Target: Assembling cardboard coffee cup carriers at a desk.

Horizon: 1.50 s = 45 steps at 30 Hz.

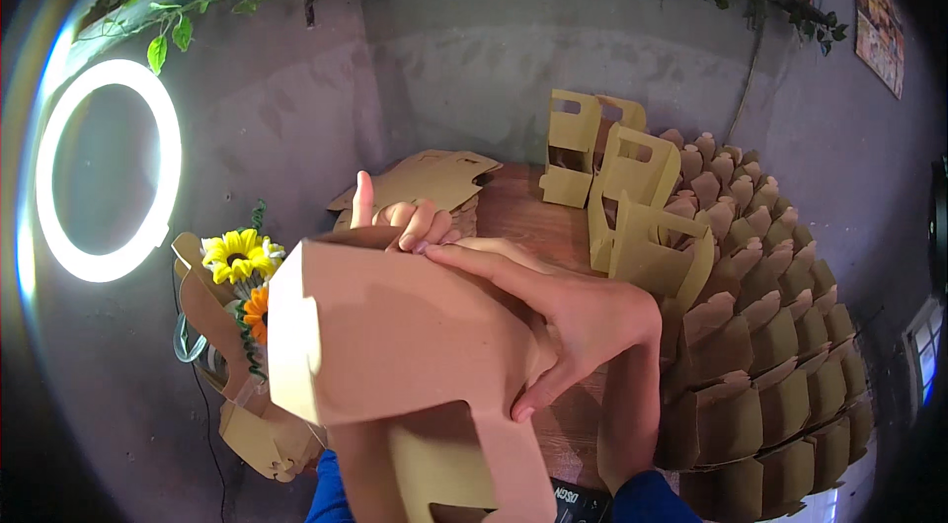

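Observation:
A brown cardboard carrier box (390, 335) is tilted in front of me, with a cut-out opening low on its near side. At its far upper edge is my left hand (405, 219), thumb pointing up and fingers curled over the cardboard. The left forearm is mostly hidden behind the box. My right hand (578, 316) grips the box's right side, one finger stretched along the upper edge toward the left fingertips, and another pressing the side panel lower down. Both hands are closed on the box, and their fingertips nearly meet.
Flat cardboard blanks (425, 179) are stacked behind the box on the wooden table (518, 207). Folded carriers with handle holes (637, 167) stand at the back right, beside rows of cardboard boxes (765, 355). Artificial flowers (239, 256) and a lit ring light (168, 167) are left.

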Motion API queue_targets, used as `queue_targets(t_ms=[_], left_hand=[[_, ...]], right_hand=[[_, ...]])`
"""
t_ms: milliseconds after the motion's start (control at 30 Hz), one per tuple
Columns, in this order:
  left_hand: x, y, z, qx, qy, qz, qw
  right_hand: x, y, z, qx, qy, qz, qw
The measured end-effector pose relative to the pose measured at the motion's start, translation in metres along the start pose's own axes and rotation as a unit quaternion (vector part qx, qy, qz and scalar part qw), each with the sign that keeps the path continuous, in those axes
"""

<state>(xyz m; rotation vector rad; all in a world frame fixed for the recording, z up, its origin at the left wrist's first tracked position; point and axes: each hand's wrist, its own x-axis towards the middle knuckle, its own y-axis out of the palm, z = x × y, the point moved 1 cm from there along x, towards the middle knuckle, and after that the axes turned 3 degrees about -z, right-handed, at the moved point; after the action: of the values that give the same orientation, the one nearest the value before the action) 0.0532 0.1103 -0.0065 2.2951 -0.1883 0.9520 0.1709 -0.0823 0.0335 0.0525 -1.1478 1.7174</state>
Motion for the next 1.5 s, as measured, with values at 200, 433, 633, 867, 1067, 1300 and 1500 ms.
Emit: queue_targets(t_ms=[200, 433, 633, 867, 1067, 1300, 1500], left_hand=[[0.002, -0.006, 0.005, -0.021, 0.002, -0.029, 0.999], [-0.008, 0.005, -0.002, 0.040, 0.033, -0.192, 0.980], [-0.007, 0.009, 0.000, 0.079, 0.051, -0.315, 0.945], [-0.002, 0.006, -0.007, 0.062, 0.035, -0.355, 0.932], [-0.006, 0.028, 0.008, 0.323, -0.028, -0.202, 0.924], [0.001, 0.012, 0.030, 0.457, -0.038, -0.202, 0.865], [-0.011, -0.035, 0.061, 0.321, -0.146, -0.272, 0.895]], right_hand=[[-0.002, 0.002, 0.001, 0.010, 0.007, -0.002, 1.000], [0.002, 0.007, -0.011, 0.043, 0.025, -0.080, 0.996], [0.007, 0.005, -0.005, 0.169, 0.181, -0.171, 0.954], [0.015, 0.008, -0.022, 0.293, 0.278, -0.434, 0.806], [0.013, 0.008, -0.029, 0.247, 0.239, -0.536, 0.772], [0.011, 0.014, -0.055, -0.028, 0.248, -0.498, 0.831], [0.001, 0.013, -0.038, -0.235, 0.448, -0.344, 0.791]])
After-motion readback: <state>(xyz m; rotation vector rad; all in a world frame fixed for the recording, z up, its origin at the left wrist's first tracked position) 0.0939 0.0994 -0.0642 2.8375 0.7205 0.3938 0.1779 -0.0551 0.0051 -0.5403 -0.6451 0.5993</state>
